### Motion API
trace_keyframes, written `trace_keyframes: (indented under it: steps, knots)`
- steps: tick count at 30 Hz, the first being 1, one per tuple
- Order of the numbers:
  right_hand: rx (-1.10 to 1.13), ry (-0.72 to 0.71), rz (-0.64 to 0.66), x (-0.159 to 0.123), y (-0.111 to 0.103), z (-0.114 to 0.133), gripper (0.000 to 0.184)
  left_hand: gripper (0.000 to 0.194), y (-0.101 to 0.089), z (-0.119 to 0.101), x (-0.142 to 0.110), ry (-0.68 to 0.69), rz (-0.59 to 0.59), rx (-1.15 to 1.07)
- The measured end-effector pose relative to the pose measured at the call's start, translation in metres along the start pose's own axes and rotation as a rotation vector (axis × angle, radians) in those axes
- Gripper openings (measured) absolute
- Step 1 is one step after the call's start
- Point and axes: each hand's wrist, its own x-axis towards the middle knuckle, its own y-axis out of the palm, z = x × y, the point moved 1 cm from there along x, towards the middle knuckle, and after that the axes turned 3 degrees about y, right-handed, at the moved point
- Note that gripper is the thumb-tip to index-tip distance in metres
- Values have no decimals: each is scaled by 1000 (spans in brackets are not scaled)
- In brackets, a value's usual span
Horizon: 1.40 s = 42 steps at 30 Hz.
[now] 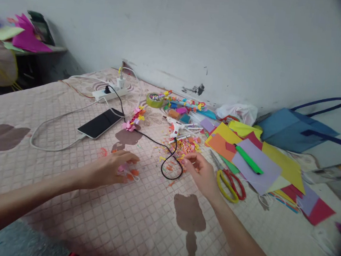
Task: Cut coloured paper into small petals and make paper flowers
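Observation:
My left hand [110, 169] reaches over pink and orange paper flower pieces [131, 175] with a thin white loop. Its fingers are stretched forward and apart from the thumb; the pieces are partly hidden beneath, and no firm grip shows. Beside the heap of small paper scraps [183, 148], my right hand [204, 174] has loosely bent fingers, with nothing visible in them. Between the hands lies the looped black cord [163, 174] of a white glue gun [175, 129]. Scissors with yellow and red handles [231, 185] lie just right of my right hand.
A phone [101, 123] on a white cable lies left, before a power strip [109, 94]. A flower-trimmed band [134, 119] and green tape roll [155, 100] are farther back. Coloured paper sheets [258, 163], a green cutter [249, 159] and a blue bag [295, 129] crowd the right side.

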Motion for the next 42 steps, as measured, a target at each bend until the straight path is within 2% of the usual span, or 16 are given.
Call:
trace_keyframes:
  steps: [2,6,10,14,19,22,24,26,28,30,32,36,37,39,42]
  knots:
    - [-173,11,-20,26,1,-3,18,31,-4,3,-2,42,-21,15]
    - [-328,73,-47,86,14,-15,21,11,-7,10,1,91,-7,25]
    - [-494,200,-26,135,33,-29,32,20,-6,12,4,92,59,13]
    - [-590,293,26,160,47,-39,38,25,-5,9,3,25,47,41]
    - [-620,341,4,167,47,-40,36,17,-11,12,2,-30,26,-25]
    - [-610,329,-66,163,37,-30,35,13,-17,15,11,-44,-11,-61]
    - [-562,302,-133,155,28,-22,30,13,-19,16,19,-32,30,-76]
    - [-224,254,-232,141,19,-13,23,13,-19,15,26,-10,125,-111]
    - [201,272,-225,122,12,-6,17,15,-18,14,30,6,187,-159]
    - [447,287,-216,100,5,1,16,16,-19,14,31,-1,193,-212]
    - [582,349,-60,77,0,7,13,14,-19,13,28,-21,172,-255]
    - [672,419,14,36,-4,14,9,7,-13,11,18,-8,152,-255]
    - [666,418,12,27,-5,15,11,3,-11,10,17,0,154,-244]
    - [626,402,33,10,-5,17,18,8,-7,10,16,8,160,-230]
    - [522,388,153,-15,-5,22,15,12,-3,11,17,-6,165,-234]
